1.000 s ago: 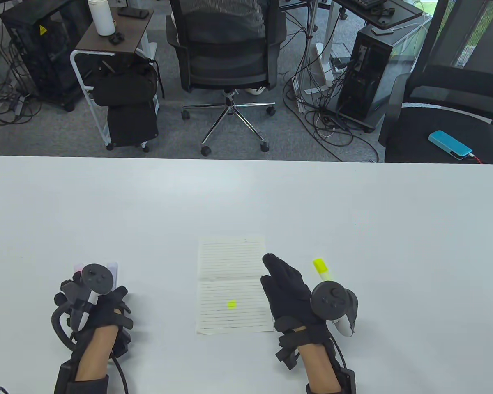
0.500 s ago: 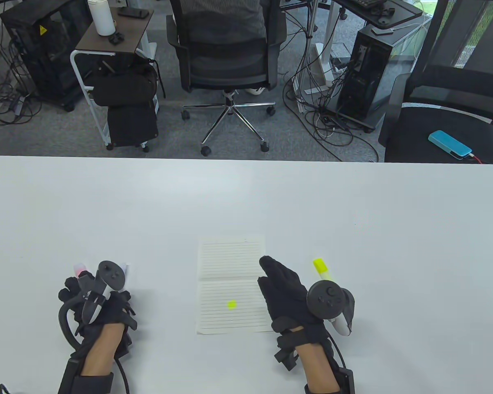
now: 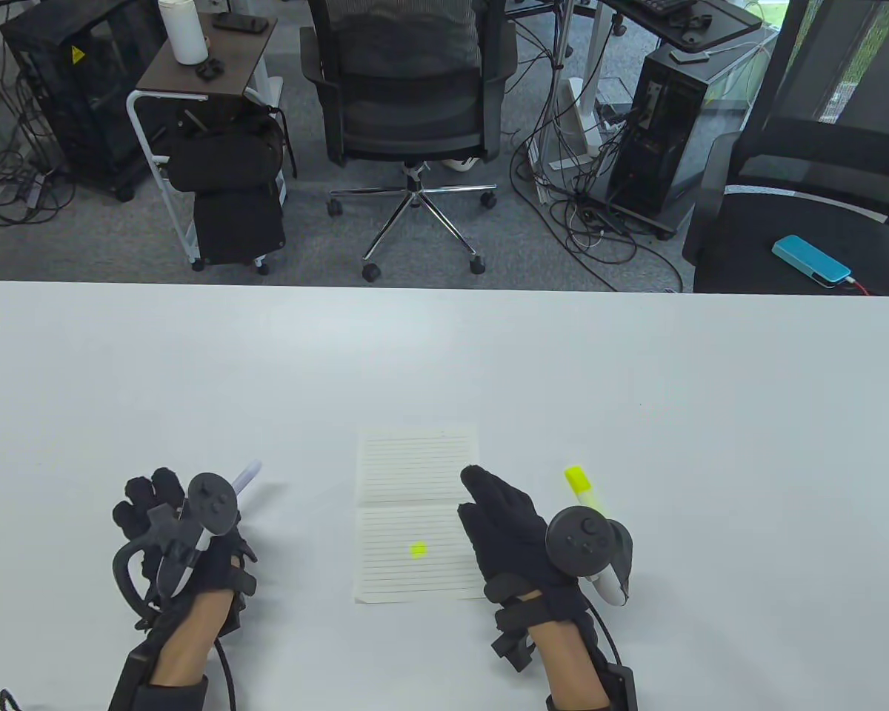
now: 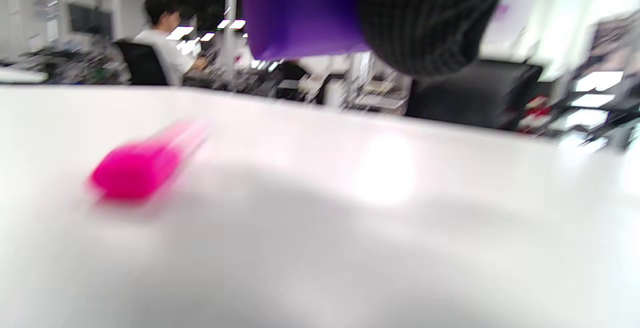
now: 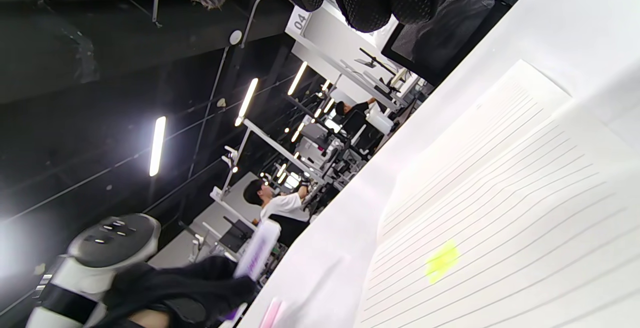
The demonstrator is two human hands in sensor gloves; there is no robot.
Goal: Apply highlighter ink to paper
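Note:
A lined paper [image 3: 415, 474] lies on the white table, with a yellow ink spot [image 3: 418, 549] on its lower half. My left hand [image 3: 167, 507] grips a purple highlighter [image 3: 247, 475], whose pale end points up and right. Its purple cap [image 4: 300, 12] shows in the left wrist view. A pink highlighter [image 4: 140, 168] lies on the table under that hand. My right hand [image 3: 500, 522] lies flat and open on the paper's right edge. A yellow highlighter [image 3: 580, 483] lies just right of it. The right wrist view shows the paper [image 5: 500, 193] and the spot [image 5: 442, 260].
The white table [image 3: 444, 355] stretches far beyond the paper. Office chairs [image 3: 407, 96], a small cart [image 3: 192, 133] and computer towers [image 3: 659, 141] stand on the floor past its far edge.
My left hand has shifted right and turned, and the purple highlighter's pale end now points up-right; the pink one is hidden under it. My right hand has slid slightly left on the paper.

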